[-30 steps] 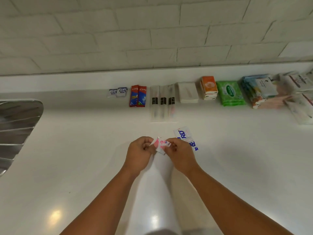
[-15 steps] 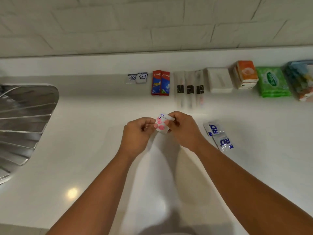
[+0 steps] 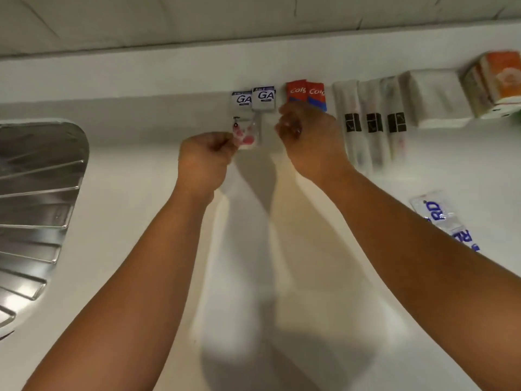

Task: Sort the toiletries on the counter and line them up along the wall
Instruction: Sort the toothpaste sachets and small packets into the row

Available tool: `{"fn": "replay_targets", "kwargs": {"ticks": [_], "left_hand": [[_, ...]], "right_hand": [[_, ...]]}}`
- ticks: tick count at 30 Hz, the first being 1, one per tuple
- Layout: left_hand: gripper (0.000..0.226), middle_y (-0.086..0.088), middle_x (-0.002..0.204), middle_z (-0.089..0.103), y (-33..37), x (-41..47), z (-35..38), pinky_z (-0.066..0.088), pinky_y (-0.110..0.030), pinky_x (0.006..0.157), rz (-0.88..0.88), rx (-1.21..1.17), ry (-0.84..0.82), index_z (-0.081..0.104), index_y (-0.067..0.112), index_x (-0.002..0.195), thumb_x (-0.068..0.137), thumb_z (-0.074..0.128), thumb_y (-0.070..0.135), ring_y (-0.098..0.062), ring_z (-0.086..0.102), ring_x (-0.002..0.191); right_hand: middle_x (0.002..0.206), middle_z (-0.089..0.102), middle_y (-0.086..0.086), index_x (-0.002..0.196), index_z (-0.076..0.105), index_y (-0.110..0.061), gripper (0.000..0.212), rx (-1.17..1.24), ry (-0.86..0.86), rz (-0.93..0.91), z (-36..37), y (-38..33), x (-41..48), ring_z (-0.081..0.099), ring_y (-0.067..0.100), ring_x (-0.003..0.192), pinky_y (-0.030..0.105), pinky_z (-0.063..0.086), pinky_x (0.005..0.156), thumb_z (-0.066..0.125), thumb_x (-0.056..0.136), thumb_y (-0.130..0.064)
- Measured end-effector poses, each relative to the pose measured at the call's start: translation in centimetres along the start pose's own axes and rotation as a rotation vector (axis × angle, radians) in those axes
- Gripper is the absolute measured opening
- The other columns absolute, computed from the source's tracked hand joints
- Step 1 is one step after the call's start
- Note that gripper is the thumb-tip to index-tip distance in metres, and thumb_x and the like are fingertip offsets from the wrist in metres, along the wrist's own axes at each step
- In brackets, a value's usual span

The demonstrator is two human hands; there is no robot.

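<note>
Pinching a pink-spotted sachet [image 3: 245, 136] at frame centre, the left hand [image 3: 204, 162] curls; the right hand [image 3: 308, 136] curls beside it, its hold unclear

Spotted sachet [image 3: 246, 138]: white and clear, with pink-red round spots and a small black mark near the top.
GA sachets [image 3: 255, 98]: white, dark blue band on top, black letters.
Red packs [image 3: 306, 93]: red with white lettering, blue at the lower edge.
Long packs [image 3: 372, 122]: milky white, each with a black squared label.
Block [image 3: 434, 98]: plain white.
Box [image 3: 500, 77]: orange and white.
RD sachets [image 3: 435, 211]: silvery white, blue letters.
Counter [image 3: 141, 221]: glossy white.
Drainer [image 3: 33, 207]: silver, ribbed.
Wall [image 3: 169, 18]: off-white tiles, grey joints.
</note>
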State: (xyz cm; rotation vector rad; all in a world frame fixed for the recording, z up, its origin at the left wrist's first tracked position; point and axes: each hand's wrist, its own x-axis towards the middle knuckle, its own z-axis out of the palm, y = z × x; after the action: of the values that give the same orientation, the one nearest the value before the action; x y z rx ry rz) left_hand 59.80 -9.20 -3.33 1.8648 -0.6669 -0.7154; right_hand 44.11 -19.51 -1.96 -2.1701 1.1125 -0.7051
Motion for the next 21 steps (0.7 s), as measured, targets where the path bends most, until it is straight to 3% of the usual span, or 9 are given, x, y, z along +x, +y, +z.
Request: {"fn": "replay_targets", "kwargs": {"ticks": [2,4,9,14,18,21], "left_hand": [[0.007,0.008,0.067,0.067,0.0,3.0,-0.6,0.038,-0.017,0.052,-0.050,0.017,0.026,0.077,0.021,0.091,0.090,0.071,0.017,-0.002,0.049,0.052],[0.011,0.003,0.070,0.069,0.1,5.5,-0.7,0.038,-0.019,0.050,-0.092,-0.007,0.044,0.076,0.020,0.085,0.089,0.069,0.012,-0.006,0.050,0.052],[0.024,0.002,0.058,0.068,0.4,9.8,0.0,0.045,-0.024,0.052,-0.124,-0.023,0.033,0.073,0.023,0.065,0.086,0.076,0.011,-0.012,0.053,0.050],[0.012,-0.009,0.068,0.070,0.4,12.0,0.8,0.058,-0.033,0.062,-0.171,0.017,0.021,0.074,0.018,0.069,0.079,0.082,0.016,-0.017,0.061,0.052],[0.019,-0.019,0.071,0.073,-0.4,13.2,1.0,0.060,-0.048,0.068,-0.149,0.143,0.077,0.076,0.016,0.063,0.060,0.081,0.034,-0.040,0.073,0.072],[0.023,-0.015,0.066,0.073,-0.4,13.2,1.3,0.063,-0.050,0.065,-0.124,0.208,0.114,0.076,0.016,0.064,0.060,0.079,0.038,-0.037,0.073,0.070]], "right_hand": [[0.119,0.063,-0.001,0.122,0.062,-0.017,0.030,-0.102,-0.005,-0.047,0.5,-0.4,2.1,0.054,0.008,0.097,0.014,0.042,0.088,0.062,0.093,-0.026],[0.127,0.060,0.003,0.124,0.061,-0.015,0.036,-0.204,-0.017,-0.100,1.4,-0.4,4.1,0.055,0.016,0.113,0.018,0.037,0.093,0.065,0.091,-0.028],[0.127,0.058,0.007,0.125,0.058,-0.010,0.047,-0.324,-0.059,-0.150,4.2,0.0,7.3,0.054,0.021,0.116,0.024,0.042,0.097,0.071,0.085,-0.031],[0.137,0.052,0.008,0.134,0.051,-0.008,0.054,-0.424,-0.128,-0.174,6.1,0.8,8.6,0.047,0.025,0.127,0.030,0.038,0.106,0.068,0.088,-0.031],[0.140,0.049,0.010,0.133,0.052,-0.006,0.046,-0.501,-0.146,-0.222,7.0,1.2,9.6,0.044,0.027,0.130,0.033,0.038,0.108,0.060,0.093,-0.026],[0.139,0.051,0.010,0.133,0.054,-0.007,0.041,-0.532,-0.133,-0.240,7.3,1.1,10.1,0.045,0.028,0.129,0.035,0.040,0.106,0.056,0.095,-0.024]]}}
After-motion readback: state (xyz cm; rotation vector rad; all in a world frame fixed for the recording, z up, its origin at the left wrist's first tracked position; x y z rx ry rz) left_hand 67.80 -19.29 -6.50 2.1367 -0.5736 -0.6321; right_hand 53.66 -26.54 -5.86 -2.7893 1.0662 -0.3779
